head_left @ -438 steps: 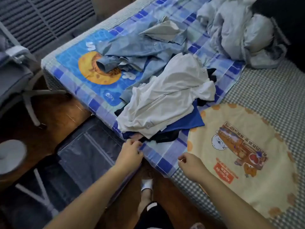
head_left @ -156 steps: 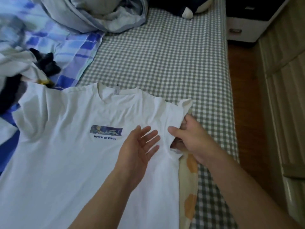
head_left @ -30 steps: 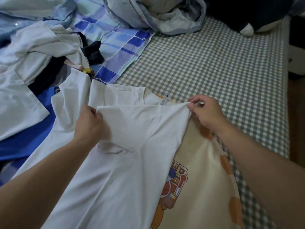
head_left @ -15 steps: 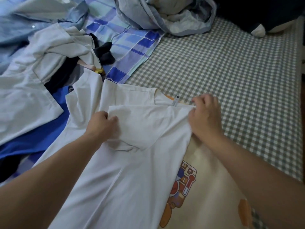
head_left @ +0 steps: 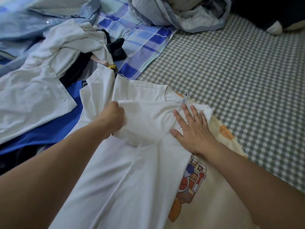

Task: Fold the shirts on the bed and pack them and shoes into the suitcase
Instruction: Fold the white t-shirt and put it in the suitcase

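Head view: a plain white cotton T-shirt (head_left: 132,171) lies spread on the bed's grey-and-white checked sheet (head_left: 239,71), its neckline away from the person and its right sleeve and side folded inward over the chest. The left hand (head_left: 113,119) is curled closed, gripping the edge of that folded sleeve flap near the middle of the T-shirt. The right hand (head_left: 193,129) lies flat with fingers straight and spread, pressing on the folded edge at the T-shirt's right shoulder, just below the collar label (head_left: 185,98). Under the T-shirt's right side lies a cream round mat with an orange cartoon print (head_left: 214,195). To the left of the T-shirt sits a heap of other clothes: a rumpled white shirt (head_left: 41,76), a bright blue garment (head_left: 49,133) beneath it and black pieces (head_left: 117,48). Beyond the T-shirt's collar are a blue-and-white checked cloth (head_left: 145,42) and a bundled pale grey quilt (head_left: 181,12).
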Available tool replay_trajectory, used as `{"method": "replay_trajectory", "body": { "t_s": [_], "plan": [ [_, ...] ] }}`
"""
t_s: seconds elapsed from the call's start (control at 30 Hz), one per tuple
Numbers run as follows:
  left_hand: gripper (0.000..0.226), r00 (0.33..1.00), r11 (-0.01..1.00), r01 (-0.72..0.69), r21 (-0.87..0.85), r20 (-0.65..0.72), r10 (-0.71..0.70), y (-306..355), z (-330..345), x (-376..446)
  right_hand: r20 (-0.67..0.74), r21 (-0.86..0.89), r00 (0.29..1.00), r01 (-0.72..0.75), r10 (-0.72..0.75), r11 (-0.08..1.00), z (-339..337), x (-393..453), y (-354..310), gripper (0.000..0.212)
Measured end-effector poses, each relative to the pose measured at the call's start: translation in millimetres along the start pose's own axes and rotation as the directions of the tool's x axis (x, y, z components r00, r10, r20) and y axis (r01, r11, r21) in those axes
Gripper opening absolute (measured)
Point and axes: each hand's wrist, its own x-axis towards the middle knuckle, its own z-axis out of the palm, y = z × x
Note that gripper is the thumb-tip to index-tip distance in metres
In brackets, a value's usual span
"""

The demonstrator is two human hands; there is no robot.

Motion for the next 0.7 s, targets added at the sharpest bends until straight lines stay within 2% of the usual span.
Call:
{"method": "replay_trajectory", "body": {
  "t_s": [0.07, 0.13, 0.2, 0.23, 0.27, 0.3, 0.33, 0.37, 0.43, 0.5, 0.57, 0.63, 0.7],
  "plan": [
    [0.019, 0.994, 0.993, -0.105, -0.059, -0.019, 0.105, 21, 2, -17, -0.013, 0.026, 1.000, 0.001, -0.001, 1.000, -2, -1, -1, 0.076],
    [0.015, 0.953, 0.953, -0.301, -0.036, 0.020, 0.302, 46, 12, -45, -0.022, 0.071, 0.999, 0.025, -0.024, 0.997, -3, 0, 1, 0.073],
    [0.035, 0.842, 0.856, -0.512, 0.074, 0.240, 0.483, 56, 39, -80, -0.087, 0.262, 0.996, 0.054, -0.032, 0.964, -12, -4, 6, 0.063],
    [0.052, 0.789, 0.815, -0.563, 0.140, 0.386, 0.479, 54, 54, -98, -0.134, 0.444, 0.990, 0.027, 0.036, 0.896, -20, -10, 9, 0.052],
    [0.066, 0.761, 0.799, -0.564, 0.210, 0.509, 0.403, 50, 69, -113, -0.149, 0.615, 0.977, -0.028, 0.151, 0.788, -26, -16, 14, 0.042],
    [0.074, 0.758, 0.800, -0.537, 0.267, 0.570, 0.319, 41, 80, -122, -0.149, 0.731, 0.953, -0.072, 0.262, 0.679, -32, -25, 19, 0.037],
    [0.073, 0.782, 0.813, -0.501, 0.296, 0.557, 0.280, 31, 87, -128, -0.152, 0.796, 0.928, -0.089, 0.340, 0.599, -38, -33, 25, 0.033],
    [0.066, 0.817, 0.819, -0.489, 0.298, 0.486, 0.311, 20, 87, -129, -0.147, 0.837, 0.909, -0.096, 0.389, 0.539, -42, -40, 31, 0.029],
    [0.052, 0.852, 0.777, -0.520, 0.353, 0.272, 0.447, -2, 81, -125, -0.093, 0.864, 0.909, -0.130, 0.407, 0.487, -47, -47, 39, 0.022],
    [0.054, 0.843, 0.741, -0.525, 0.419, 0.139, 0.519, -28, 72, -115, -0.069, 0.789, 0.928, -0.174, 0.367, 0.589, -50, -42, 39, 0.019],
    [0.049, 0.865, 0.762, -0.490, 0.424, 0.125, 0.486, -49, 66, -109, -0.103, 0.683, 0.943, -0.165, 0.317, 0.712, -52, -29, 32, 0.026],
    [0.038, 0.869, 0.776, -0.489, 0.399, 0.148, 0.471, -62, 62, -107, -0.111, 0.632, 0.955, -0.145, 0.274, 0.761, -56, -10, 17, 0.033],
    [0.024, 0.813, 0.720, -0.569, 0.397, 0.139, 0.565, -71, 61, -104, -0.056, 0.624, 0.974, -0.139, 0.221, 0.769, -61, 11, 0, 0.032]
  ]
}}
